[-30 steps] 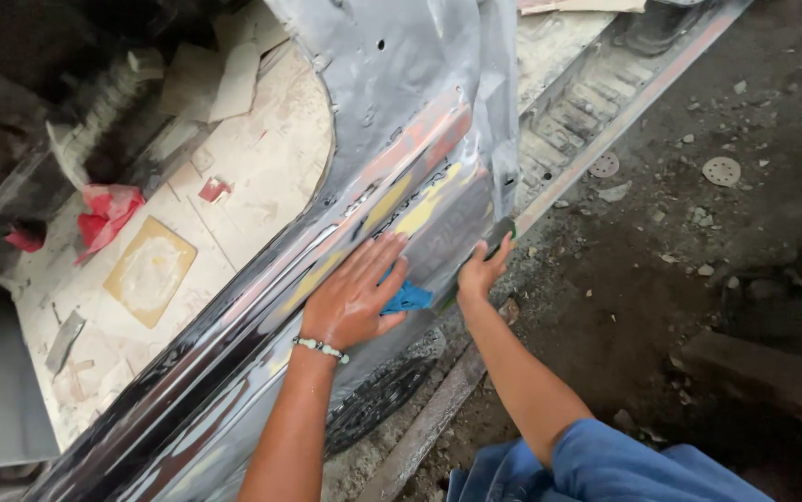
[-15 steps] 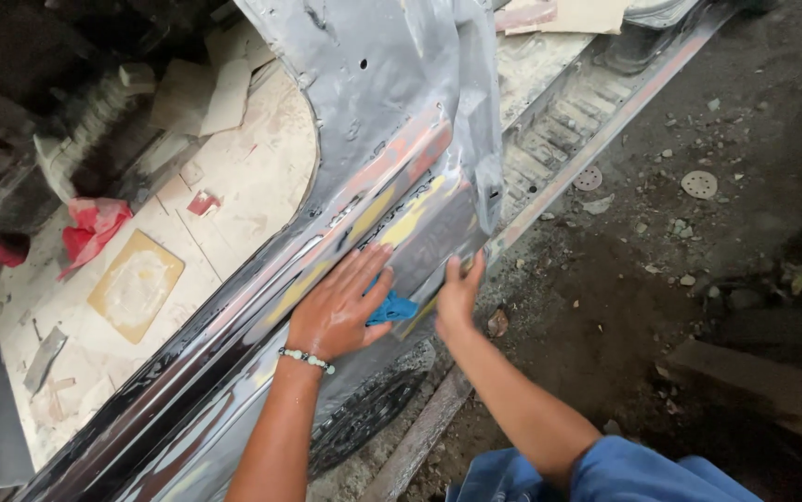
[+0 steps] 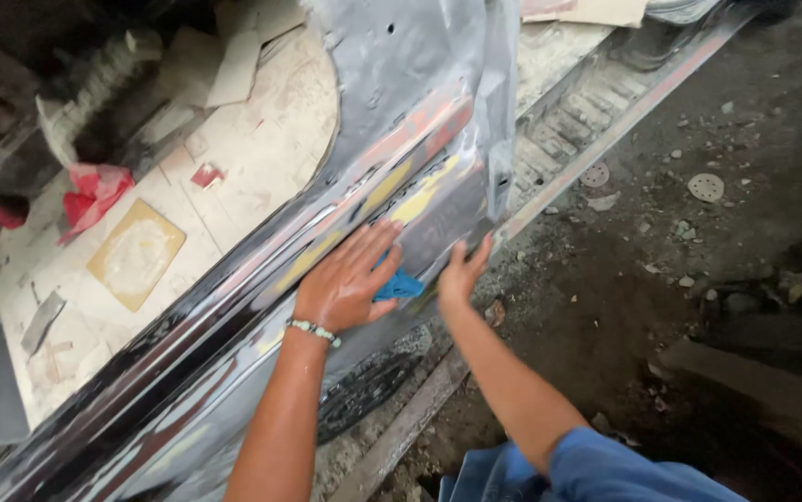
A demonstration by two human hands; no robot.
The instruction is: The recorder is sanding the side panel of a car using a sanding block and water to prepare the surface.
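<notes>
1. My left hand (image 3: 345, 279) lies flat on the sanded car panel (image 3: 401, 139), fingers spread, and it presses a blue sanding pad (image 3: 399, 286) against the metal. The pad shows only at my fingertips, low on the panel near its lower edge. I think the flat palm gives even pressure.
2. My right hand (image 3: 461, 271) is just beside the pad, fingers open and resting on the same panel. It holds nothing; it seems to steady me.
3. The panel is grey bare metal with yellow and reddish patches.
4. On the left, a dusty car floor (image 3: 233, 186) carries a red rag (image 3: 94, 191). On the right is dark ground (image 3: 698, 260) with small stones.
</notes>
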